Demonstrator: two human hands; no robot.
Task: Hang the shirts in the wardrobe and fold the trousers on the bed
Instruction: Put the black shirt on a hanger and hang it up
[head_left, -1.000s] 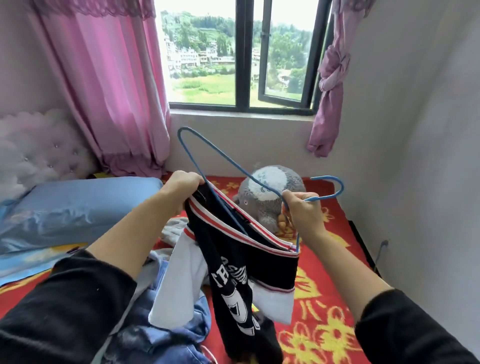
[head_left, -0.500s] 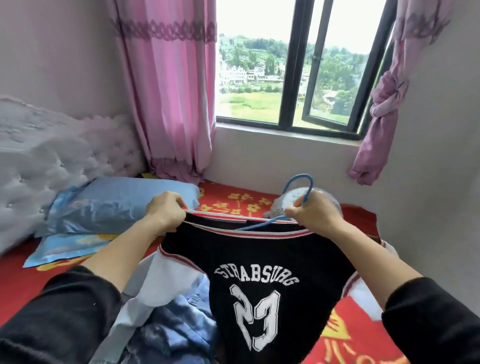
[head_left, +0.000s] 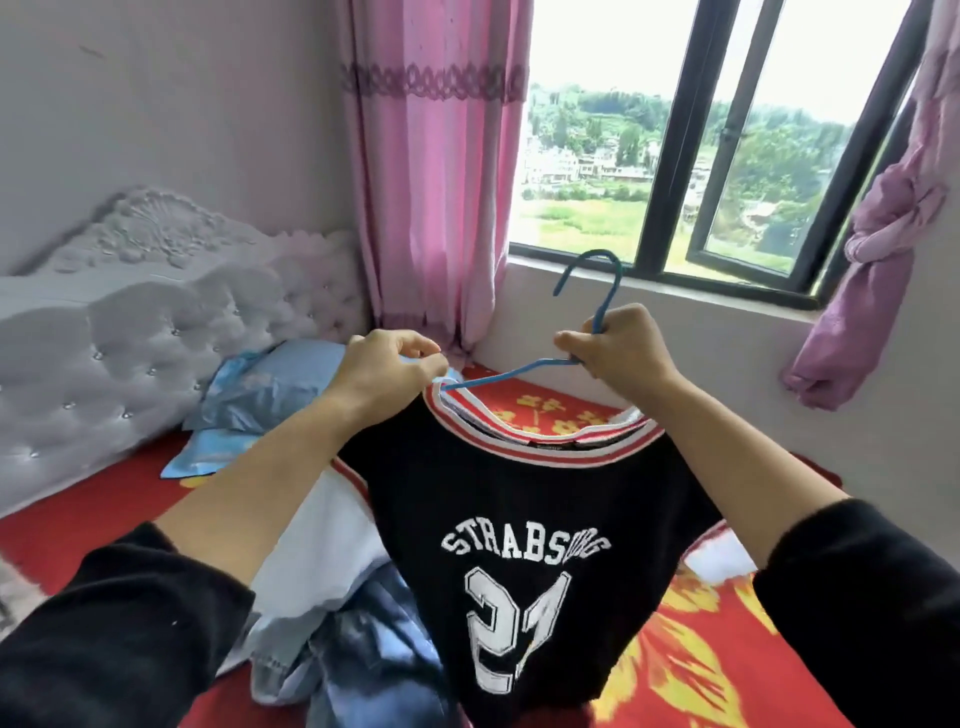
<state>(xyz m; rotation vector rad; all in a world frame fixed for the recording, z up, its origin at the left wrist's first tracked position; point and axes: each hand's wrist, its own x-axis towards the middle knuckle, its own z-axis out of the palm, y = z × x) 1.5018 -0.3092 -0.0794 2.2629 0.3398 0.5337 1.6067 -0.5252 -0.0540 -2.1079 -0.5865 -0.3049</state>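
Gripping the blue wire hanger (head_left: 506, 375) just below its hook, the right hand (head_left: 621, 353) has its fingers curled round the wire, right of centre in the frame. The left hand (head_left: 384, 369), just left of centre, pinches the left edge of the collar of the black jersey (head_left: 519, 499), close to the hanger's left end. The jersey hangs below both hands in the lower middle, its white lettering and number facing the camera, with one hanger arm running into the neck opening. A white garment (head_left: 322, 545) and a crumpled blue denim garment (head_left: 384, 649) lie under it at lower left, on the bed (head_left: 88, 519) with its red floral cover. A blue pillow (head_left: 270, 384) rests against the tufted white headboard (head_left: 156, 322) at left. Pink curtains (head_left: 431, 208) flank the window (head_left: 670, 156) at upper right.
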